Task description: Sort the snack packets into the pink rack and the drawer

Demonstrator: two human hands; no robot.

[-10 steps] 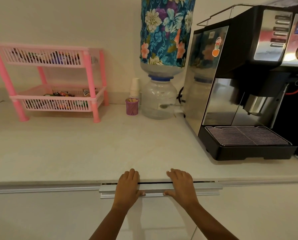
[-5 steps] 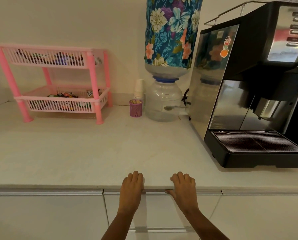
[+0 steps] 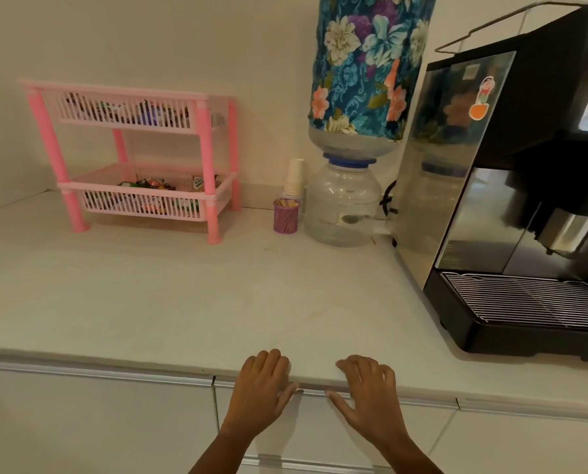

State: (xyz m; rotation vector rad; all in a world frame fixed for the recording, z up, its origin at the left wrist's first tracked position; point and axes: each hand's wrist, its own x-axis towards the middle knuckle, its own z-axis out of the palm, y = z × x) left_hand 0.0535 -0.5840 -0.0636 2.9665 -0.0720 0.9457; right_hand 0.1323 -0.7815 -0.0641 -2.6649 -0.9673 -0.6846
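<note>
The pink two-tier rack [image 3: 207, 172] stands at the back left of the counter. Snack packets [image 3: 149, 184] lie in its lower basket and more packets [image 3: 138, 111] fill the upper one. The drawer [image 3: 320, 425] below the counter's front edge is fully closed. My left hand [image 3: 262, 391] and my right hand [image 3: 368, 395] lie side by side over the counter's front edge above the drawer, fingers resting on the counter top and thumbs against the drawer front. Neither hand holds anything.
A water bottle in a floral cover [image 3: 364, 66] sits on a clear dispenser base [image 3: 344, 206]. Beside it are a stack of paper cups [image 3: 294, 177] and a purple stick holder [image 3: 285, 217]. A black and steel coffee machine [image 3: 511, 206] fills the right side.
The drawer was slightly open a second ago and both hands have pushed it shut. The view has shifted left and down.
</note>
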